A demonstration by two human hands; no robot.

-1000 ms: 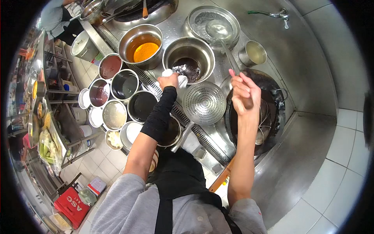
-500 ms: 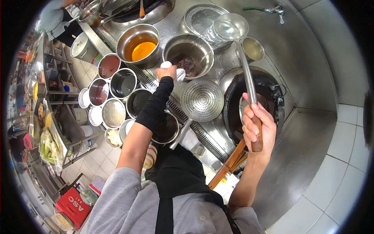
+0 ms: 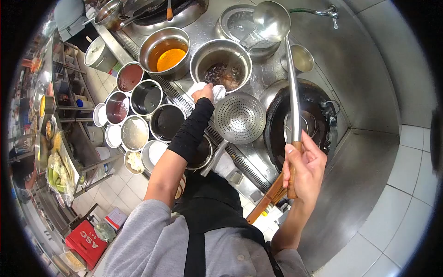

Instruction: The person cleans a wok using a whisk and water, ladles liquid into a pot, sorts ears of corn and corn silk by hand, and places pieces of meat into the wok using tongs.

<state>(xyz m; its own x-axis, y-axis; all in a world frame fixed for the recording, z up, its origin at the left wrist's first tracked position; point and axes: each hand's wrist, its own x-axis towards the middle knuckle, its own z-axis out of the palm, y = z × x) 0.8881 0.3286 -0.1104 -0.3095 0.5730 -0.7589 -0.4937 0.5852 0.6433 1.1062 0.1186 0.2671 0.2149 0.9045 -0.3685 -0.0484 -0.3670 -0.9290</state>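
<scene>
My left hand [image 3: 203, 93] is closed on a white cloth [image 3: 218, 93], pressed against the near rim of a steel pot [image 3: 201, 61]. Dark liquid with bubbles [image 3: 222, 75] churns in the bottom of this pot. My right hand [image 3: 305, 174] grips the wooden handle of a long steel ladle [image 3: 271, 22]. The ladle's bowl is up past the pot's far right side, tipped, and clear liquid streams from it into the pot. Below the pot lies a perforated strainer [image 3: 240, 118], touched by neither hand. A black wok [image 3: 274, 134] stands left of and beneath the ladle's shaft.
A pot of orange oil [image 3: 152, 46] stands left of the steel pot. Several containers of sauces and seasonings, including a dark one [image 3: 166, 122], line the counter's edge. A lidded pot [image 3: 230, 23], a small steel cup [image 3: 302, 59] and a tap [image 3: 330, 14] are at the back.
The ladle has risen a little and tipped, with liquid now running into the pot. My left hand and the cloth have shifted right and toward me along the pot's rim.
</scene>
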